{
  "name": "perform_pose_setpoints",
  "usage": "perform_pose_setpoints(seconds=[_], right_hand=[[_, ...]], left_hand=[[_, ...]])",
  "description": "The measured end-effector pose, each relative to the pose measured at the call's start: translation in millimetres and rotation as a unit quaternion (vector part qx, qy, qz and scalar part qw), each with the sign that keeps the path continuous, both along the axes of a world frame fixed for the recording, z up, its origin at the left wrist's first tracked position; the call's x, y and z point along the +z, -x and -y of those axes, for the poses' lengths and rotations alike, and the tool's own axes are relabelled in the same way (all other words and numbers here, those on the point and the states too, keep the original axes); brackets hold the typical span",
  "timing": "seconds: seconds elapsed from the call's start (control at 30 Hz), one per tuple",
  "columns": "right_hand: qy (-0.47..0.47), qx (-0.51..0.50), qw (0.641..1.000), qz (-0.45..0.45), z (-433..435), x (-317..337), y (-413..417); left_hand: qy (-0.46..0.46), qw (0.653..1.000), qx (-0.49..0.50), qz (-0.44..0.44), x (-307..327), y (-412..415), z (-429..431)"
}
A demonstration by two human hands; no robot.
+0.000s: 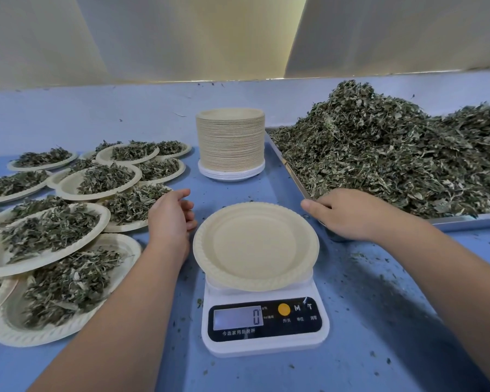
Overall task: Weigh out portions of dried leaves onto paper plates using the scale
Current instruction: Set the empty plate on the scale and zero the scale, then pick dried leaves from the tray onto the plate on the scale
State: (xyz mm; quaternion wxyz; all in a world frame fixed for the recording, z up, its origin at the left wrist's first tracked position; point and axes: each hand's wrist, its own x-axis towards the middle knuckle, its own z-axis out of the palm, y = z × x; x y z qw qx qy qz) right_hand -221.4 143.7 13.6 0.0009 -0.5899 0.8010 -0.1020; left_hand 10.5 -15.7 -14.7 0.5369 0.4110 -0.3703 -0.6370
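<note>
An empty beige paper plate sits on the white digital scale, whose display reads 0. My left hand hovers just left of the plate, fingers loosely curled and holding nothing. My right hand lies palm down over the near left corner of the metal tray, at the edge of the big heap of dried leaves. A bit of shiny metal shows under this hand. Its fingertips are hidden, so a grip cannot be made out.
A tall stack of empty paper plates stands behind the scale. Several filled plates of leaves overlap across the left of the blue table. Leaf crumbs are scattered to the right of the scale. A pale wall rises at the back.
</note>
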Motion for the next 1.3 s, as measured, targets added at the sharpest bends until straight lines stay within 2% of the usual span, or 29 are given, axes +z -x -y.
perform_pose_setpoints(seconds=[0.13, 0.33, 0.47, 0.77, 0.9, 1.0, 1.13, 1.3], right_hand=[[-0.057, -0.018, 0.998, -0.006, -1, -1, -1], [-0.014, -0.026, 0.999, -0.036, -5, -2, -7], [-0.006, -0.023, 1.0, -0.002, -8, 2, -8], [0.075, -0.02, 0.996, 0.041, -11, 10, -3], [0.105, -0.05, 0.991, 0.061, -9, 16, 1], [0.164, -0.089, 0.97, 0.158, -7, 22, 6], [0.237, -0.09, 0.913, 0.319, -2, 36, -1], [0.262, -0.018, 0.874, 0.409, 7, 58, -34]], left_hand=[[-0.006, 1.0, 0.002, -0.005, 0, 0, 0], [-0.009, 1.0, 0.0, -0.004, 0, 1, 1], [-0.008, 1.0, 0.0, -0.005, 0, 0, 2], [-0.006, 1.0, 0.005, -0.009, -1, 1, 2], [-0.006, 1.0, 0.005, -0.012, 0, 1, 2], [-0.01, 1.0, 0.006, -0.009, 0, 1, 2], [-0.005, 1.0, 0.004, -0.012, -1, 1, 2], [-0.009, 1.0, 0.002, -0.015, -2, 1, 4]])
